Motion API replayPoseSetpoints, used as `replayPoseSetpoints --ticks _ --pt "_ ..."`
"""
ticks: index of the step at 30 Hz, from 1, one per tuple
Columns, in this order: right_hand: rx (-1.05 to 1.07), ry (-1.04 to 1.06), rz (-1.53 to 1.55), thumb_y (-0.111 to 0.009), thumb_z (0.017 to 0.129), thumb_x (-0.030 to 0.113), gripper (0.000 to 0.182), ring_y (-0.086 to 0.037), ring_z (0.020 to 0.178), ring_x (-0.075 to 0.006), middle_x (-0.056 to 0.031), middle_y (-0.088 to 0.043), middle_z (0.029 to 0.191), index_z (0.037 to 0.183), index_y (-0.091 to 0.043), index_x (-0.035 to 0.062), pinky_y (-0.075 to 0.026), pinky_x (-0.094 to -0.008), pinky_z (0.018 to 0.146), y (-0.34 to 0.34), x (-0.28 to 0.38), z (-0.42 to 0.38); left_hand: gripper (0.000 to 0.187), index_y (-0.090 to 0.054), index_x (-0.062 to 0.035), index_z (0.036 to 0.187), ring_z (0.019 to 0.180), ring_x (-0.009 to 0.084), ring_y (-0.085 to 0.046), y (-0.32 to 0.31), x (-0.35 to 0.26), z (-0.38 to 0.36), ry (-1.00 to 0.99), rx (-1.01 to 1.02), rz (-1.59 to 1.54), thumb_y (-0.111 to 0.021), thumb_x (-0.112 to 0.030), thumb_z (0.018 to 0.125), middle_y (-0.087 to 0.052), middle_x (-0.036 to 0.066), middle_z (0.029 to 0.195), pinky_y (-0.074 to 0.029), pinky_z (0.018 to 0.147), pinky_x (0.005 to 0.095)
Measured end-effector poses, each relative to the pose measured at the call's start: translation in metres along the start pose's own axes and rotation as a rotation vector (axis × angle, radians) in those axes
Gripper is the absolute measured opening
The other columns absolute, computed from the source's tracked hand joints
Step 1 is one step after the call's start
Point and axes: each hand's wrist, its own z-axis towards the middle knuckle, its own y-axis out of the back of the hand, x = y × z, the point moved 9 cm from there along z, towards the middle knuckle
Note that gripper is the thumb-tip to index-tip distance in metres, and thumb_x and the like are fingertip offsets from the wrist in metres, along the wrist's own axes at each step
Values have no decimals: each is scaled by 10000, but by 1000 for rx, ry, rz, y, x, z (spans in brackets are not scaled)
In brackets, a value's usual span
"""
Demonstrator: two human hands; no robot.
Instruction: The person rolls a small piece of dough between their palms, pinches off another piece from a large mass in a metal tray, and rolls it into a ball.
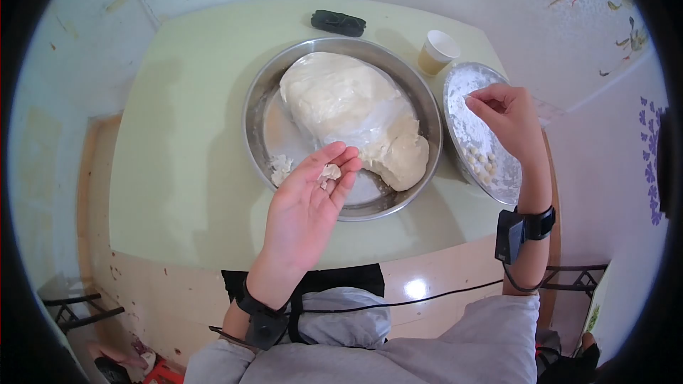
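A large mass of pale dough [348,110] fills a wide steel basin [260,99] on the table. My left hand [306,206] is held palm up over the basin's near rim, with a small piece of dough [330,172] resting on its fingers. My right hand [506,117] hovers over a floured steel plate [462,92] to the right, its fingertips pinched together. Whether anything sits between those fingertips cannot be seen. Several small dough balls [481,159] lie on that plate. A small torn scrap of dough [280,168] lies inside the basin at the left.
A paper cup [438,51] stands behind the plate. A dark flat object [338,23] lies at the far edge of the pale green table [178,171]. Both wrists wear black strapped devices with a cable. A wall runs close on the right.
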Motion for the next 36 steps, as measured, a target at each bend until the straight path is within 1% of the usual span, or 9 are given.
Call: replayPoseSetpoints --ticks 3,5,10,14,21,24,29,32,36 --pt "-53 -12 -61 -683 769 143 195 -608 614 -138 -119 -661 678 837 -690 -40 -483 -266 591 10 -6 0 320 -519 41 1166 1084 205 -516 -2 1 0 -9 28 -5 -483 -144 908 -537 136 1152 -405 972 300" --pt "-65 -154 -328 -697 748 147 190 -620 605 -164 -127 -664 676 808 -694 -33 -487 -283 587 22 -53 14 318 -521 46 1161 1083 208 -517 3 -3 -4 -31 -18 31 -486 -138 905 -534 140 1157 -407 973 302" --pt "73 -261 -394 -719 721 176 219 -587 569 -133 -89 -634 612 754 -687 -38 -456 -286 546 15 -162 35 312 -522 50 1154 1076 215 -523 8 0 -5 -21 -34 4 -493 -130 900 -538 144 1143 -412 970 301" --pt "136 -337 -412 -731 674 200 201 -628 577 -190 -113 -647 612 692 -699 3 -491 -318 570 9 -173 41 309 -512 51 1154 1069 221 -529 11 -1 -5 -37 -62 -3 -495 -121 898 -540 148 1132 -416 972 303" --pt "157 -301 -412 -717 695 186 196 -625 584 -177 -117 -648 626 724 -698 -7 -488 -309 572 5 -172 46 302 -507 51 1150 1082 228 -527 12 0 -1 -18 -37 -22 -490 -109 894 -537 156 1142 -416 982 309" --pt "86 -243 -279 -705 730 163 188 -615 606 -146 -108 -659 666 771 -695 -19 -484 -290 582 13 -136 37 323 -499 56 1170 1116 237 -513 11 0 0 -24 -47 12 -477 -117 899 -519 173 1195 -398 1004 310" --pt "174 42 172 -664 791 56 111 -601 679 -97 -64 -673 750 835 -673 -46 -486 -226 638 -25 32 -11 450 -380 112 1275 1237 281 -425 -6 7 -1 20 7 -17 -432 -117 890 -427 225 1306 -343 1065 346" --pt "255 244 216 -680 724 46 95 -617 663 -205 -97 -617 731 805 -670 -1 -485 -292 612 -69 104 -47 466 -368 109 1292 1224 260 -434 -11 9 -2 27 17 -43 -426 -123 891 -438 208 1297 -346 1057 346" --pt "226 422 112 -706 691 25 84 -608 656 -210 -71 -629 751 769 -681 42 -475 -289 573 -107 140 -66 443 -407 77 1285 1209 227 -457 -3 7 -7 0 28 -3 -431 -169 919 -470 182 1288 -346 1052 330"
